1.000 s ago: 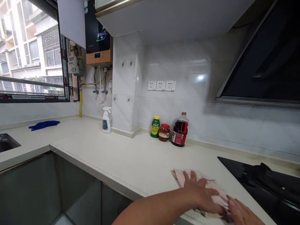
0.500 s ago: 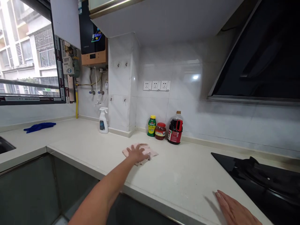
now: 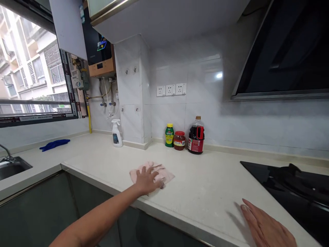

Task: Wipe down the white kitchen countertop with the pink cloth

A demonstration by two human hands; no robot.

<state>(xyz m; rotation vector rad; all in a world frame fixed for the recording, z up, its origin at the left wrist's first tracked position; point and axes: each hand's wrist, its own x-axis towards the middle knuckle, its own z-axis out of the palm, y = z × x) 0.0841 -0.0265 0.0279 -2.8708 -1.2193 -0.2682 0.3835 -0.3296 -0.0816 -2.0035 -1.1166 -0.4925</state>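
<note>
My left hand [image 3: 147, 181] presses down on a pale pink cloth [image 3: 164, 173] on the light countertop, fingers spread and slightly curled. Some of the fabric bunches up by the thumb. The cloth lies near the counter's front edge. At the lower right, my right hand [image 3: 266, 224] hovers over or rests on the counter's front part, its fingers stretched out and nothing in it. The black gas stove [image 3: 277, 185] is just beyond that hand.
By the wall stand a green bottle with a yellow cap [image 3: 169, 136], a red-lidded jar [image 3: 179, 141] and a large dark sauce bottle [image 3: 196, 137]. Further left are a white spray bottle [image 3: 116, 134], a blue cloth or glove [image 3: 54, 144] and a sink [image 3: 15, 168]. A range hood [image 3: 288, 58] overhangs the right.
My left hand has drawn the pink cloth toward the counter's front edge. My right hand stays at the lower right. The view has turned slightly, showing more of the sink.
</note>
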